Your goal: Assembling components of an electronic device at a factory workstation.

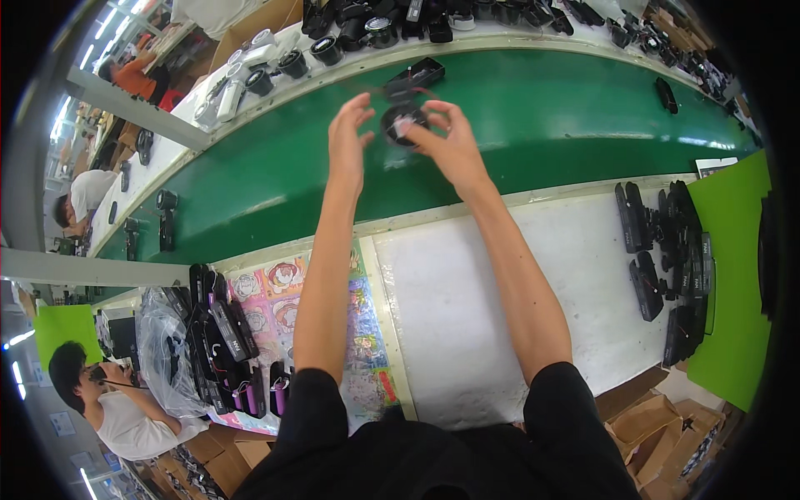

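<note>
Over the green conveyor belt [533, 108], my right hand [457, 154] grips a round black part [398, 122] with a pale patch in its middle, perhaps a small fan's head. Its thumb lies across the face and the fingers curl behind. My left hand [348, 137] is just left of the part, fingers spread and slightly bent, holding nothing. Motion blurs the area between the hands. Beyond them, a long black open housing [425, 75] lies on the belt, with a reddish wire near it.
On my bench, black handle housings [221, 333] crowd the left and more [683, 258] the right, beside a green panel [733, 275]. Black and white fan parts [325, 50] line the far bench. A small black piece [666, 96] rests on the belt. Other people sit at left.
</note>
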`<state>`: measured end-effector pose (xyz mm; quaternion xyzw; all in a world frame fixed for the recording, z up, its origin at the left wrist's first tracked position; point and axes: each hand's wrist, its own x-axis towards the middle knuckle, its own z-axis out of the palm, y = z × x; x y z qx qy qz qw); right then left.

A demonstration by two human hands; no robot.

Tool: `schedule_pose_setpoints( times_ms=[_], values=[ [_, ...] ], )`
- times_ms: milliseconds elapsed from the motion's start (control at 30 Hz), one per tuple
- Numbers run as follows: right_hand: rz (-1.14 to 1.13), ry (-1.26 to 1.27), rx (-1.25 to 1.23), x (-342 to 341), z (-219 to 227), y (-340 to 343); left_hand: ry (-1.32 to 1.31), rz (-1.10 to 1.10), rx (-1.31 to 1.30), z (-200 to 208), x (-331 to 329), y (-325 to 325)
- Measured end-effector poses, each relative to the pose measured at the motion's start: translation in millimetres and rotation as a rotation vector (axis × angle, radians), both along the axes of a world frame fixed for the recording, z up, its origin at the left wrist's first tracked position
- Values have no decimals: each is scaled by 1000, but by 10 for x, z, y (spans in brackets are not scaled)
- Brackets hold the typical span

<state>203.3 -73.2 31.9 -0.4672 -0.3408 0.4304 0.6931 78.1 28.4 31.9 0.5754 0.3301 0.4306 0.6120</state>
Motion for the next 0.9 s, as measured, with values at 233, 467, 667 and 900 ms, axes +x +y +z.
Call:
schedule_pose_setpoints(
  times_ms=[233,467,667,900],
  values=[
    [-248,299,91,512,43,-84,940,188,599,-283,608,609],
    [-307,639,271,762,-126,-123,116,-86,236,219,303,380],
    [-175,664,261,409,73,-12,-343,-239,-456,282,-209,-217],
    [15,346,54,152,67,14,-312,-327,-662,82,-220,-964]
  ],
)
